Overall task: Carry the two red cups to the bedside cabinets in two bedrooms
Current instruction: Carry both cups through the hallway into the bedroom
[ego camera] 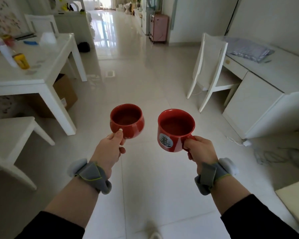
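The left hand (pixel 110 149) grips a round red cup (pixel 127 120) by its handle, thumb pressed on the cup's near side, the handle itself hidden under the fingers. The right hand (pixel 199 149) is closed around the handle of a second red cup (pixel 175 130), a straighter mug with a grey oval tree badge facing the camera. Both cups are held upright and apart over a pale tiled floor (pixel 136 75), the round one at 11 o'clock from centre, the mug at 1 o'clock. Their insides look dark red; whether they hold liquid is hard to tell. Each wrist wears a grey strap (pixel 91 175) with a blurred white disc. At 9 o'clock a white table (pixel 41 66) carries blurred bottles and packets, with a cardboard box (pixel 66 94) under it. At 3 o'clock a white chair (pixel 209 69) is tucked against a white desk (pixel 266 87) bearing a folded plastic sheet. At 12 o'clock, far off, stands a pink suitcase (pixel 159 28). A shoe tip (pixel 153 230) shows at 6 o'clock, cut off.
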Motion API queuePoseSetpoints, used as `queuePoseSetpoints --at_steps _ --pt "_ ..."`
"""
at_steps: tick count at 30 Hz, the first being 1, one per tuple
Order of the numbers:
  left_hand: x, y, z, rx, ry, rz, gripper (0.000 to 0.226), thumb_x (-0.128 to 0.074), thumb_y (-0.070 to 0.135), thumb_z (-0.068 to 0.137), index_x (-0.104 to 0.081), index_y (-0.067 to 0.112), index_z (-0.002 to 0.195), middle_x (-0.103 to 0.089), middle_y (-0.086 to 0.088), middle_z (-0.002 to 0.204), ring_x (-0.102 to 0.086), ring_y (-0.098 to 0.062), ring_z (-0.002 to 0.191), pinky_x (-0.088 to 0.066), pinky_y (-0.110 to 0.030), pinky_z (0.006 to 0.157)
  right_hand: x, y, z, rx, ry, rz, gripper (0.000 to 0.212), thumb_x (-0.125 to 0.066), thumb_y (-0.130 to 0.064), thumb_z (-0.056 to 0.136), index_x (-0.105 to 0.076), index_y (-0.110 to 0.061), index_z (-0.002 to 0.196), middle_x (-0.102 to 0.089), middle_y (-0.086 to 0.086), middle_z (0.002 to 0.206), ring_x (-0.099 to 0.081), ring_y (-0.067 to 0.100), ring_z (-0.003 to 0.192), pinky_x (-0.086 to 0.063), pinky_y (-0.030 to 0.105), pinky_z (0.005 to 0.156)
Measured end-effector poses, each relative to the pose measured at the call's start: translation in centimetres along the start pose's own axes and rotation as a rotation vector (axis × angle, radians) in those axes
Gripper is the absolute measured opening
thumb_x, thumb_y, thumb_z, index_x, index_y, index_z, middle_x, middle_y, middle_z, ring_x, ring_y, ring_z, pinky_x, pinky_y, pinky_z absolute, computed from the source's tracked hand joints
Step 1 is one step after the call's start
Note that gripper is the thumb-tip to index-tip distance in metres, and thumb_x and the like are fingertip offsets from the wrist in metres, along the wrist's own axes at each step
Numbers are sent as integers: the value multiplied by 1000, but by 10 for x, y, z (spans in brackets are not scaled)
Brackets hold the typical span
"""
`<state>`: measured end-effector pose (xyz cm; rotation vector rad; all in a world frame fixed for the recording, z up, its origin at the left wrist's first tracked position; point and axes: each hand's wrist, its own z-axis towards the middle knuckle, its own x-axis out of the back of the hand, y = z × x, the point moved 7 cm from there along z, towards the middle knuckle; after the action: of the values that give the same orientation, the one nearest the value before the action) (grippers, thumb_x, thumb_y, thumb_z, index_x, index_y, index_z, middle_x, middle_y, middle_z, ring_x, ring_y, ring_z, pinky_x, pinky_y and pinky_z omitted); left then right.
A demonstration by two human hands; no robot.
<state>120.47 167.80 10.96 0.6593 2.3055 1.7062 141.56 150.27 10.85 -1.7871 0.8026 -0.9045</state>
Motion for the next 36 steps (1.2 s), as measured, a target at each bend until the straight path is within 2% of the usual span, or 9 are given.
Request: queuePoseSetpoints --at_steps 4,7,14,18,22,28,36 --pt "-27 34 73 0 -11 10 33 -43 40 94 -54 14 77 -55 -8 73 -44 -13 54 -32 -25 50 -16 -32 76 -14 27 0 11 -56 -3 72 -61 7 73 -45 14 63 -37 24 55 -31 35 56" --pt "-40 55 124 -4 -26 14 30 -43 39 94 -55 17 78 -55 -7 75 -45 -13 54 -33 -26 51 -34 -52 125 -17 27 -3 8 -55 -2 72 -62 0 69 -46 12 61 -38 22 50 -30 31 49" --pt "-63 102 260 -20 -94 32 30 -44 37 95 -54 17 75 -56 -4 69 -43 -12 50 -31 -25 50 -89 -94 238 -30 76 32 9 -55 -1 73 -61 -4 68 -46 10 58 -36 21 50 -30 30 49" --pt "-72 135 334 -39 -146 86 37 -42 37 95 -53 16 66 -54 -7 71 -41 -13 50 -30 -25 49 -119 -120 296 -48 97 52 8 -55 -2 75 -62 -2 71 -47 11 60 -37 21 51 -31 31 49" --pt "-87 165 405 -51 -173 131 36 -41 37 96 -54 15 69 -52 -8 73 -41 -13 51 -31 -26 51 -142 -145 356 -61 130 72 9 -56 -2 75 -62 -4 68 -48 11 59 -38 21 50 -32 31 50" --pt "-132 200 523 -11 -196 111 31 -42 39 95 -59 16 83 -53 -10 73 -42 -15 55 -32 -26 52 -163 -182 474 -59 165 58 10 -58 -4 75 -63 -9 67 -51 8 56 -40 20 49 -33 31 48" --pt "-208 256 674 19 -189 55 31 -42 40 95 -57 18 78 -53 -11 69 -40 -16 55 -32 -27 53 -175 -243 651 -20 144 33 10 -60 -5 73 -63 -7 64 -49 9 55 -40 21 49 -33 29 47"
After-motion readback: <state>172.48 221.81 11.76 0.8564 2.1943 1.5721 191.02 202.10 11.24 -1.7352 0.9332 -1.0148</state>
